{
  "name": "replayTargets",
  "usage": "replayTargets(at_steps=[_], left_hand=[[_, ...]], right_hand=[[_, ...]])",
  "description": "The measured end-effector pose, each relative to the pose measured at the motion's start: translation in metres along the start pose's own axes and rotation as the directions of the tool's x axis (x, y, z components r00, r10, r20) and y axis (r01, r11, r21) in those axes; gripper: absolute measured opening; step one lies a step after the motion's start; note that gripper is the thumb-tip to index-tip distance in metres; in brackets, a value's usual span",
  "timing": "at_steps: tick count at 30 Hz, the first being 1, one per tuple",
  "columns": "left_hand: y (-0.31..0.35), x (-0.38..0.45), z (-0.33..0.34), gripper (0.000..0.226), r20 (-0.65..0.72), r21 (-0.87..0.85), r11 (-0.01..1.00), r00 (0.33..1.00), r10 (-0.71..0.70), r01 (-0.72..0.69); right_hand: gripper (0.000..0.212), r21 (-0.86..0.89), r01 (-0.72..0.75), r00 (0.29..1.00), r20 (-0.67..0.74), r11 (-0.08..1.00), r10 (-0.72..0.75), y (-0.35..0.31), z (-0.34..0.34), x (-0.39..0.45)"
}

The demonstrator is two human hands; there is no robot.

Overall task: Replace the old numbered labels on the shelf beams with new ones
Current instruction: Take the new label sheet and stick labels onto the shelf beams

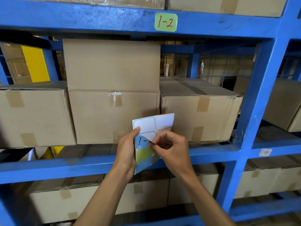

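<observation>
My left hand (126, 150) holds a sheet of sticker labels (152, 123) upright in front of the middle blue shelf beam (65, 167). A blue label (142, 142) on the sheet carries a red "1-". My right hand (171, 148) pinches that label's right edge between thumb and forefinger. The sheet's upper slots are bare backing; green and blue labels remain lower down. A green label reading "1-2" (166, 22) is stuck on the upper beam (81, 18). A small white label reading "1-5" (265, 152) sits on the right bay's beam.
Taped cardboard boxes (112, 88) fill the shelf behind the sheet, with more boxes on the shelf below (97, 199). A blue upright post (259, 98) divides the two bays. A yellow post (36, 62) stands behind at the left.
</observation>
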State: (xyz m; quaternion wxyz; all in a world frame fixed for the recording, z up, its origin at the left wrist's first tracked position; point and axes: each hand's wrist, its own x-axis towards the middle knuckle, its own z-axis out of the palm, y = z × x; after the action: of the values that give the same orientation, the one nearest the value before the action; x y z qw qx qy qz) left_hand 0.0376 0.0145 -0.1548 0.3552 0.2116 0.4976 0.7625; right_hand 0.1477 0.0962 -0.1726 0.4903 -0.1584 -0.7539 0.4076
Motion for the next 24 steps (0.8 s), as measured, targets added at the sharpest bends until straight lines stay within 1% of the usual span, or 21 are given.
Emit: replayTargets(at_steps=[3,7,9,11,14,16,21,24], left_hand=[[-0.006,0.003,-0.009,0.033,0.000,0.019,1.000,1.000,0.007,-0.007],[-0.015,0.003,-0.017,0.029,0.010,0.136,0.985,0.995,0.104,-0.104],[-0.019,0.000,-0.020,0.028,0.031,0.166,0.980,0.994,0.108,-0.112],[-0.022,-0.001,-0.025,0.029,0.045,0.166,0.984,0.997,0.062,-0.069],[-0.022,-0.004,-0.030,0.033,0.070,0.083,0.994,0.995,-0.078,0.072],[-0.023,-0.004,-0.034,0.034,0.068,0.060,0.993,0.992,-0.107,0.103],[-0.031,-0.002,-0.040,0.034,0.027,0.201,0.980,1.000,0.005,-0.010],[-0.039,-0.002,-0.045,0.031,-0.033,0.285,0.956,0.996,0.086,-0.073]], right_hand=[[0.012,0.000,-0.001,1.000,0.028,1.000,0.001,0.003,0.003,-0.007],[0.015,0.082,-0.078,0.997,0.031,0.994,0.076,0.006,0.003,-0.015],[0.017,0.097,-0.089,0.996,0.040,0.991,0.085,0.010,0.002,-0.020],[0.018,0.107,-0.089,0.995,0.046,0.990,0.085,0.013,0.001,-0.024],[0.019,0.105,-0.097,0.995,0.047,0.990,0.093,0.018,-0.001,-0.030],[0.019,0.113,-0.103,0.994,0.039,0.988,0.099,0.022,-0.002,-0.032],[0.019,0.165,-0.127,0.991,0.061,0.978,0.119,0.027,-0.005,-0.040],[0.022,0.260,-0.167,0.986,0.021,0.951,0.168,0.032,-0.010,-0.044]])
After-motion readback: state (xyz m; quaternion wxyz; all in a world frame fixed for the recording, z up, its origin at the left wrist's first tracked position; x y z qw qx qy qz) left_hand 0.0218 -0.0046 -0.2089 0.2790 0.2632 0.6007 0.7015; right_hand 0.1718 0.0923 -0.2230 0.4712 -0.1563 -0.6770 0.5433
